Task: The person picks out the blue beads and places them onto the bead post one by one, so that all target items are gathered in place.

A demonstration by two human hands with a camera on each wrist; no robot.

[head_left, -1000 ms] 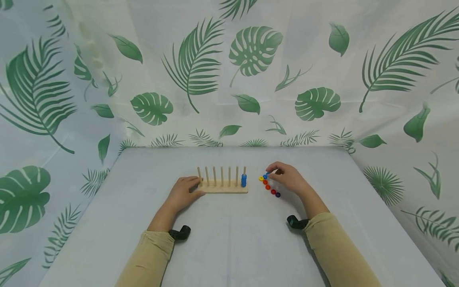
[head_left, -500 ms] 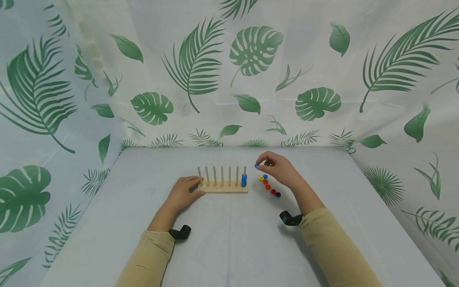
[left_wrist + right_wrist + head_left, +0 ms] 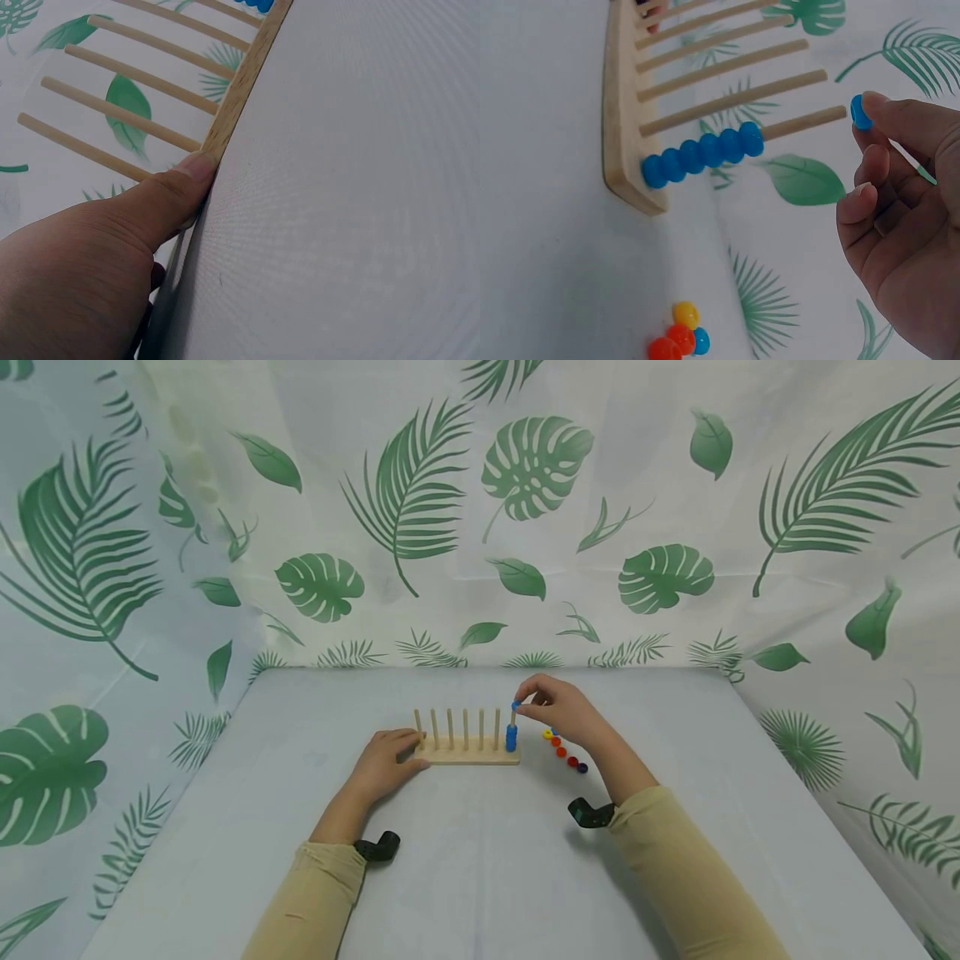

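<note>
My left hand grips the left end of a wooden peg rack; in the left wrist view its thumb presses the base's front edge. Between thumb and index finger, my right hand pinches a blue bead. That bead is at the tip of the rightmost peg, apart from it by a small gap in the right wrist view. Several blue beads are stacked low on this peg. The other pegs carry no beads.
Loose beads lie on the white table right of the rack: a yellow bead, a blue bead, several red or orange ones and a dark purple bead. A leaf-patterned cloth stands behind.
My right hand has lifted a blue bead from the loose beads and carried it left to above the rightmost peg. My left hand has stayed on the rack.
</note>
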